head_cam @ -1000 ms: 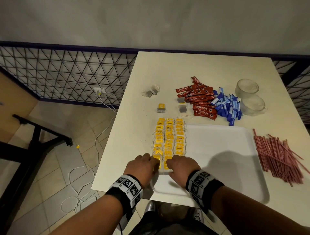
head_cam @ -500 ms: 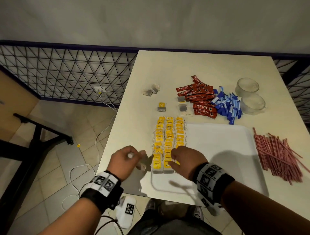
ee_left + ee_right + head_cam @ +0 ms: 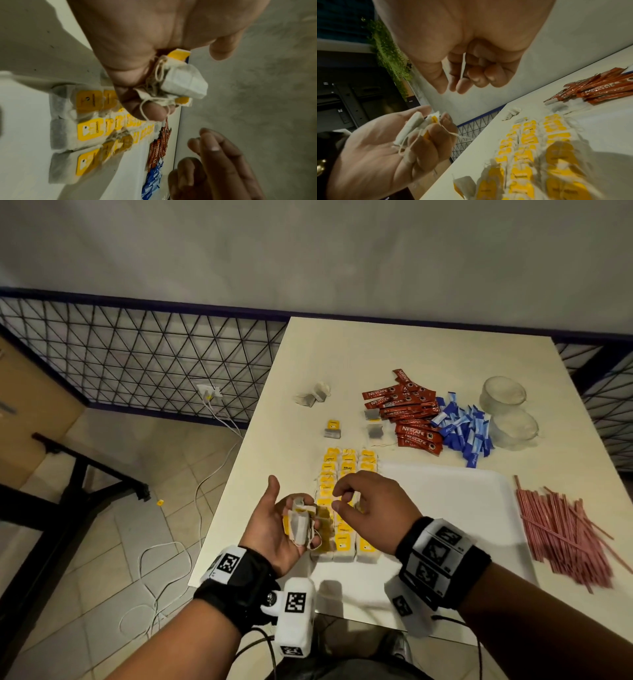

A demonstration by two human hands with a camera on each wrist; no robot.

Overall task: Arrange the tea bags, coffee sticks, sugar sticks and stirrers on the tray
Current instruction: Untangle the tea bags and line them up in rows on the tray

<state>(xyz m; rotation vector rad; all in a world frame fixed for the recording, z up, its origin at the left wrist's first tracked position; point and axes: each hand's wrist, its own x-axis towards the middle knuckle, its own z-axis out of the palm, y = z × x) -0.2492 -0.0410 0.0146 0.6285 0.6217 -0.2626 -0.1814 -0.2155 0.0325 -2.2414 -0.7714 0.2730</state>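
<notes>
My left hand (image 3: 274,529) is turned palm up beside the tray's left edge and grips a small bunch of tea bags (image 3: 299,523) with tangled strings (image 3: 181,81). My right hand (image 3: 342,501) hovers with curled fingers above the three rows of yellow-tagged tea bags (image 3: 347,463) on the white tray (image 3: 462,508). A thin white strip (image 3: 463,65) shows between its fingers. Red coffee sticks (image 3: 407,419) and blue sugar sticks (image 3: 466,433) lie in heaps behind the tray. To its right lie the pink stirrers (image 3: 565,529).
Loose tea bags (image 3: 313,395) lie on the table behind the tray, and another one (image 3: 333,429) lies nearer it. Two glass cups (image 3: 503,395) stand at the back right. The table's left edge (image 3: 239,474) drops to a tiled floor with cables.
Both hands lifted off the near end of the tea bag rows. The left hand turned palm up with tea bags in it, and the right hand rose above the rows.
</notes>
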